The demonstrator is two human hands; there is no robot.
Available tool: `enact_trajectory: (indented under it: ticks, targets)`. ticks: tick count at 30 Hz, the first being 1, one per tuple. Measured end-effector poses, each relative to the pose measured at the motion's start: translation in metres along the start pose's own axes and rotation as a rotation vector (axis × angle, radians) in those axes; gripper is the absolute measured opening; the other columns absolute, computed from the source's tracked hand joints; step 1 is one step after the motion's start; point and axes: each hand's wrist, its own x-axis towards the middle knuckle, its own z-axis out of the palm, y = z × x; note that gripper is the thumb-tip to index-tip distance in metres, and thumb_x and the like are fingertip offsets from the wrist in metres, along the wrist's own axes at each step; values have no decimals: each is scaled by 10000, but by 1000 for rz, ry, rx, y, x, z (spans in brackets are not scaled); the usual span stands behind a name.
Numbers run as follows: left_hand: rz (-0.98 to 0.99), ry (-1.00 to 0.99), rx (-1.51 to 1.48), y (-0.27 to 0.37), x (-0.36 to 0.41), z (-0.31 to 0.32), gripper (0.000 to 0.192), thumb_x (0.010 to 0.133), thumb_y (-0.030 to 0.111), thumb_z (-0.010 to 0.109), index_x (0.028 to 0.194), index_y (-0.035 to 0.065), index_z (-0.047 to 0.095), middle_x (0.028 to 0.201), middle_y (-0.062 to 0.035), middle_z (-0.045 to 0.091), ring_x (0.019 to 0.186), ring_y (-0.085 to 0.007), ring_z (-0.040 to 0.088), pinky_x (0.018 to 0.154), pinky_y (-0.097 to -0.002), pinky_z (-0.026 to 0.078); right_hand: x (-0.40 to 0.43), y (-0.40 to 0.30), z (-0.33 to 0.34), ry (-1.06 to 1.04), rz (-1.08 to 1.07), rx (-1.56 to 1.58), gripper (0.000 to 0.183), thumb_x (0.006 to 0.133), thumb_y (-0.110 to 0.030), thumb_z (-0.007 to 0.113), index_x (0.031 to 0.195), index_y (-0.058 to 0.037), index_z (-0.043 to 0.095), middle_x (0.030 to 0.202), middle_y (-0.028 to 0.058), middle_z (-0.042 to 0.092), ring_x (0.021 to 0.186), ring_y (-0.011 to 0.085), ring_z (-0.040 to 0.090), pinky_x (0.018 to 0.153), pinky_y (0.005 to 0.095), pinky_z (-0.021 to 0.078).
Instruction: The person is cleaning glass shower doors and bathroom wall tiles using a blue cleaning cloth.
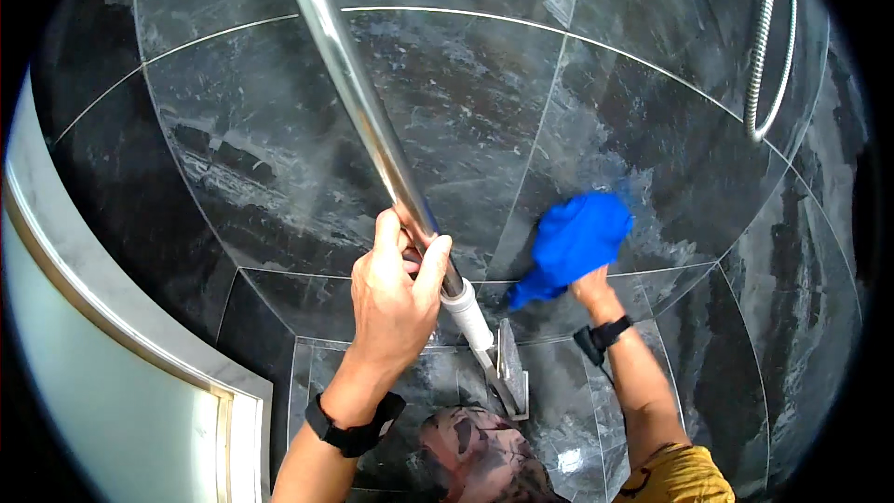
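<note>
A long metal pole [363,112] slants from the top of the view down to a white plastic collar [469,314] and a flat grey head [511,363]. My left hand [399,279] grips the pole just above the collar, with a black band on its wrist. At the right, a bright blue cloth [581,241] is bunched in my right hand [592,286], against or close to the dark tiled wall [447,140]. The cloth hides most of my right fingers. A black strap with a small device sits on the right wrist.
A metal shower hose [758,77] hangs in a loop at the upper right. On the left stand a light stone frame [255,426] and a frosted glass panel [119,377]. Dark tiled walls meet at a corner on the right. A patterned garment covers my leg below.
</note>
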Motion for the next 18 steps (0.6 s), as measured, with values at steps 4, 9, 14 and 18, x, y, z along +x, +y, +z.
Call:
enact_trajectory:
  ticks: [4, 9, 14, 18]
  targets:
    - [49, -2, 238, -11, 2, -3, 156, 861, 87, 638, 900, -13, 525, 645, -23, 553, 602, -69, 531, 557, -216, 438, -43, 7, 20, -119, 27, 189, 558, 911, -314, 490, 1381, -35, 376, 1424, 176, 386, 1343, 346, 307, 1124, 447, 208]
    - [-16, -73, 384, -3, 3, -20, 271, 800, 232, 714, 930, 23, 601, 709, -84, 623, 639, -221, 625, 586, -315, 482, 40, 22, -46, 47, 90, 402, 459, 902, -243, 537, 1302, -33, 459, 1289, 145, 525, 1211, 286, 474, 1030, 404, 352]
    - [41, -22, 625, 3, -8, -55, 472, 761, 274, 728, 1124, 6, 588, 961, -163, 624, 925, -323, 592, 792, -398, 470, 181, 44, -91, 664, -29, 622, 377, 925, -107, 496, 1287, -9, 452, 1287, 115, 509, 1191, 248, 471, 1011, 368, 369]
    - [363, 188, 1082, 35, -8, -132, 580, 670, 116, 723, 1212, 35, 532, 1336, -197, 436, 1267, -393, 365, 1055, -481, 290, 273, -23, -172, 896, 24, 316, 320, 837, -72, 543, 1140, 30, 554, 1157, 232, 579, 1131, 374, 504, 978, 432, 367]
